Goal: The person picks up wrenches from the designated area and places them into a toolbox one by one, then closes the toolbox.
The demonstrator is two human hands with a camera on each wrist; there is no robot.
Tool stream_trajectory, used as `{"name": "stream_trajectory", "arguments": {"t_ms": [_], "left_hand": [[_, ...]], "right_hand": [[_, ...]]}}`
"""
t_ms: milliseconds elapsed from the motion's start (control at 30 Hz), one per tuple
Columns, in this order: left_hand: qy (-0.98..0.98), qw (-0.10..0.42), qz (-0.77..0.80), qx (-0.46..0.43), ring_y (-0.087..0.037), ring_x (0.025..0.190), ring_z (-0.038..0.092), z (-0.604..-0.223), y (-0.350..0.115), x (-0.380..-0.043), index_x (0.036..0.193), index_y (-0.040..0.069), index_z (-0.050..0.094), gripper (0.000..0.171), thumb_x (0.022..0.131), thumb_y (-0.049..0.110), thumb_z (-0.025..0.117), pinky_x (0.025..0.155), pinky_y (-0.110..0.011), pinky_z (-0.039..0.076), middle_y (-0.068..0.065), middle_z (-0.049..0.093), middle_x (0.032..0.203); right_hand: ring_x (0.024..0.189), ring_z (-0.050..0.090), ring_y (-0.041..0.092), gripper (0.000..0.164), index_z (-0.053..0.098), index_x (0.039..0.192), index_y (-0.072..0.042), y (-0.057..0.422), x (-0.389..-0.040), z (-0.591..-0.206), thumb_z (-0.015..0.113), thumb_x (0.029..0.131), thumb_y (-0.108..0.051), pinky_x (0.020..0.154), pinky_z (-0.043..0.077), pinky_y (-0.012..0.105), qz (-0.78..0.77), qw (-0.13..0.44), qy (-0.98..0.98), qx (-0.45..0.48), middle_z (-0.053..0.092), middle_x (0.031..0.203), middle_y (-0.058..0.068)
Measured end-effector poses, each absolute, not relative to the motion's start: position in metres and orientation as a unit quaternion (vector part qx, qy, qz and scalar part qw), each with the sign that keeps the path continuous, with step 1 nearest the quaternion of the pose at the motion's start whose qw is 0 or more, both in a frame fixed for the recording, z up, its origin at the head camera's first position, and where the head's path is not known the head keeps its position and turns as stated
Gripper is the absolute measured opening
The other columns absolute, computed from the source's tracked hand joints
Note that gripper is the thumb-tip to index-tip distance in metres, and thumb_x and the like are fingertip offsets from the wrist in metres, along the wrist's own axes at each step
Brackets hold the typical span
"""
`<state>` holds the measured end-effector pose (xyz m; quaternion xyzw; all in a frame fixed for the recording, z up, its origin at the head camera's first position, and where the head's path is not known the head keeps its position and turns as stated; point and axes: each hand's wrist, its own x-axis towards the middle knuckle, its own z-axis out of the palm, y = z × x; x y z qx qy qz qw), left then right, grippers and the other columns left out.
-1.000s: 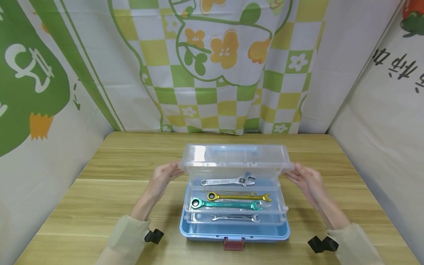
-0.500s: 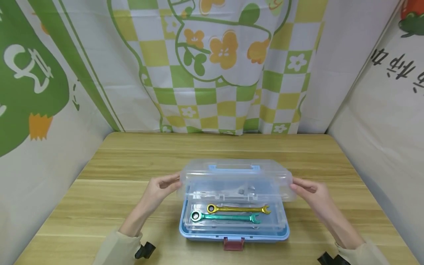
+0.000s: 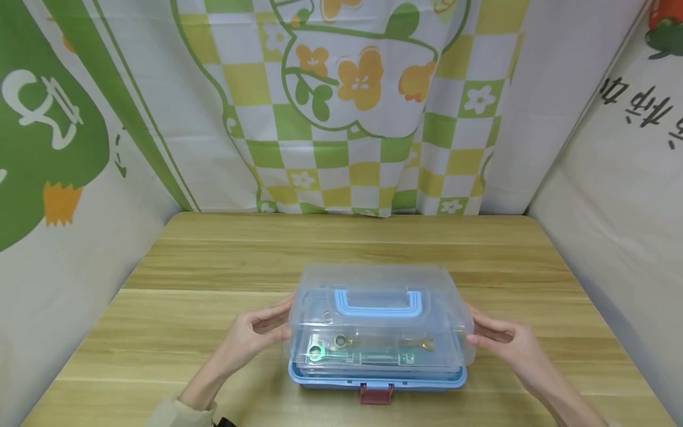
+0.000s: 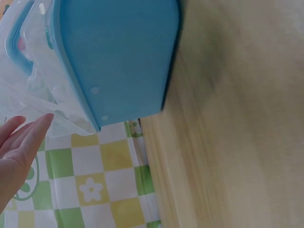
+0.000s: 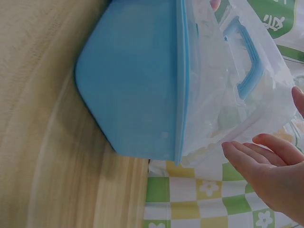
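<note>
A blue toolbox (image 3: 315, 379) stands on the table, its clear lid (image 3: 373, 276) lowered over it and still a little raised at the front. Through the lid show a green ratchet wrench (image 3: 316, 353) and a yellow ratchet wrench (image 3: 341, 341). My left hand (image 3: 251, 338) is at the lid's left end; in the left wrist view its straight fingertips (image 4: 47, 118) lie against the clear plastic. At the opposite end is my right hand (image 3: 509, 344), fingers extended and fingertips (image 5: 228, 146) right at the lid's side. A blue handle (image 3: 379, 311) tops the lid.
A dark red latch (image 3: 376, 394) hangs at the toolbox's front, folded down. The wooden table (image 3: 213, 261) reaches back to a checked, flowered curtain (image 3: 341, 166). White printed cloths (image 3: 613, 196) enclose the left and right sides.
The lid has swung forward and down from its raised position, with both hands moving along at its ends. It now covers the wrenches and shows its blue handle on top.
</note>
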<state>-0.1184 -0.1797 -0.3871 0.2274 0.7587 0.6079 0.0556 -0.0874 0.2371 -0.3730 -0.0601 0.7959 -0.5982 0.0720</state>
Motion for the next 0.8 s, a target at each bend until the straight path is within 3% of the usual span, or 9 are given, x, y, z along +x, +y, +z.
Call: {"name": "stream_trajectory", "arguments": {"t_ms": [200, 800], "left_hand": [[0.756, 0.049, 0.603, 0.252, -0.007, 0.108, 0.051, -0.396, -0.181, -0.111, 0.121, -0.009, 0.047, 0.051, 0.075, 0.001, 0.066, 0.09, -0.022, 0.04, -0.022, 0.037, 0.132], [0.738, 0.027, 0.601, 0.307, -0.01, 0.116, 0.045, -0.412, -0.18, -0.098, 0.123, -0.009, 0.044, 0.056, 0.073, -0.003, 0.067, 0.091, -0.024, 0.039, -0.023, 0.031, 0.135]], "right_hand": [[0.106, 0.051, 0.005, 0.048, 0.045, 0.121, 0.011, 0.245, -0.083, -0.396, 0.063, 0.078, -0.001, 0.083, 0.043, 0.018, -0.648, 0.065, 0.751, -0.105, 0.044, 0.129, 0.002], [0.107, 0.049, 0.001, 0.055, 0.038, 0.119, 0.019, 0.238, -0.07, -0.402, 0.065, 0.073, 0.007, 0.085, 0.042, 0.016, -0.664, 0.073, 0.733, -0.129, 0.046, 0.125, -0.016]]}}
